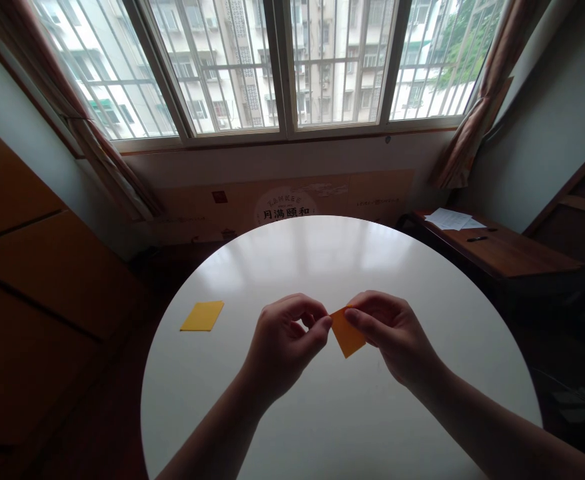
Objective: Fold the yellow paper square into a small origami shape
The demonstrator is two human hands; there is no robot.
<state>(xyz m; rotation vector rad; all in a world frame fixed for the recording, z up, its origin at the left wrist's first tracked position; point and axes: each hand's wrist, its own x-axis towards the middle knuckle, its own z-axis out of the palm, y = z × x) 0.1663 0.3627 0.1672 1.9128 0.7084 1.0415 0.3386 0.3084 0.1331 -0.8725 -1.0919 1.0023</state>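
Between my two hands, a small orange-yellow square of paper (346, 337) is held up above the white round table (322, 427). My left hand (289, 340) pinches the paper's left corner between thumb and forefinger. On the other side, my right hand (395, 333) grips its upper right part, with the thumb lying on the near face. The paper hangs tilted, one corner pointing down. A yellow sheet or stack of square paper (202, 317) lies flat on the table to the left, apart from both hands.
Behind the table is a barred window (282, 67) with curtains at both sides. A brown side table (522, 247) at the right bears white papers (449, 219) and a dark pen-like object (476, 239). Wooden cabinet doors (37, 287) stand at the left.
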